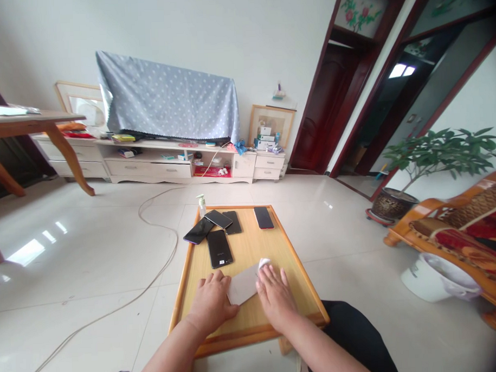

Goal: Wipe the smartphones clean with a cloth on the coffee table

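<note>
Your left hand (214,299) pinching a pale phone (244,285), your right hand (275,293) flat over a cloth (264,262), dark phones (220,248) beyond both.

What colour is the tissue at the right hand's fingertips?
White; the tissue shows best in the head view.

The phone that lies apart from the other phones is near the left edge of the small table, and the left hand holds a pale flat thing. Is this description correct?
Not quite: the phone that lies apart from the other phones is near the right edge of the small table, as the head view shows. The left hand does hold a pale flat thing.
</note>
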Tool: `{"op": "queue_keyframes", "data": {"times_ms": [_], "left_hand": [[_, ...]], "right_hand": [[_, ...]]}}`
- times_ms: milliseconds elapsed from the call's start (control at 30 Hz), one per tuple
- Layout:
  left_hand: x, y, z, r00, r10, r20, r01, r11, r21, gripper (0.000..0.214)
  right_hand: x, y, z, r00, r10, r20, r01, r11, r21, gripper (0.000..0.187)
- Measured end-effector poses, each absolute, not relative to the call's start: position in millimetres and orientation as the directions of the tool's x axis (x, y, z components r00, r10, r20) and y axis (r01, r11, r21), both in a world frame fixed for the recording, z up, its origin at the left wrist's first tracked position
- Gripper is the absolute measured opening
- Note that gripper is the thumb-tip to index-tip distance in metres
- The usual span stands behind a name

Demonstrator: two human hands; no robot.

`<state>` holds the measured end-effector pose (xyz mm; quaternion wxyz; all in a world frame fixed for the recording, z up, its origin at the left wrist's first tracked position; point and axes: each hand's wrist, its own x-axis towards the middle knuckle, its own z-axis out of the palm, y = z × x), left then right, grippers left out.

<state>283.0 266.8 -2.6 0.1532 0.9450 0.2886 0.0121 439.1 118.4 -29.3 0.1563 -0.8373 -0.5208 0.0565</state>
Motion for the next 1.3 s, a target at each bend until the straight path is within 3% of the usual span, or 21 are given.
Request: {"op": "queue_keyframes", "data": {"times_ms": [100,167,400,633,867,1067,1233,1300], "left_hand": [[284.1,265.4,-3.6,0.835,0.548,-0.043,0.534,-0.791,0.299,0.034],[284.8,264.8,-4.5,0.838,0.545,-0.025,0.526,-0.796,0.298,0.032],[285.1,267.1,-6.7,0.849,0.528,-0.032,0.514,-0.809,0.283,0.042],[286.7,264.7,-0.9,0.833,0.548,-0.078,0.545,-0.786,0.293,0.037],[285.9,266.8,-1.5,0.839,0.539,-0.073,0.534,-0.79,0.303,0.044],[288.5,266.9,-1.0,0.828,0.551,-0.105,0.555,-0.776,0.301,0.041],[290.0,267.4,-5.4,0.841,0.534,-0.087,0.532,-0.788,0.31,0.045],[289.9,267.5,-8.8,0.84,0.538,-0.074,0.533,-0.79,0.304,0.047]], "right_hand": [[401.8,101.6,-29.3,0.234,0.966,0.109,0.911,-0.179,-0.372,0.05],[390.8,92.3,-29.9,0.17,0.978,0.122,0.913,-0.11,-0.392,0.048],[440.0,86.4,-39.7,0.455,0.886,0.094,0.865,-0.414,-0.284,0.052],[398.2,90.4,-29.4,0.18,0.971,0.156,0.918,-0.109,-0.381,0.044],[457.3,112.3,-37.5,0.51,0.853,0.112,0.835,-0.459,-0.305,0.053],[434.7,114.7,-46.8,0.297,0.939,0.175,0.917,-0.229,-0.326,0.047],[440.7,133.8,-36.0,0.443,0.89,0.108,0.862,-0.39,-0.324,0.053],[434.1,142.0,-31.6,0.401,0.911,0.098,0.869,-0.345,-0.355,0.053]]}}
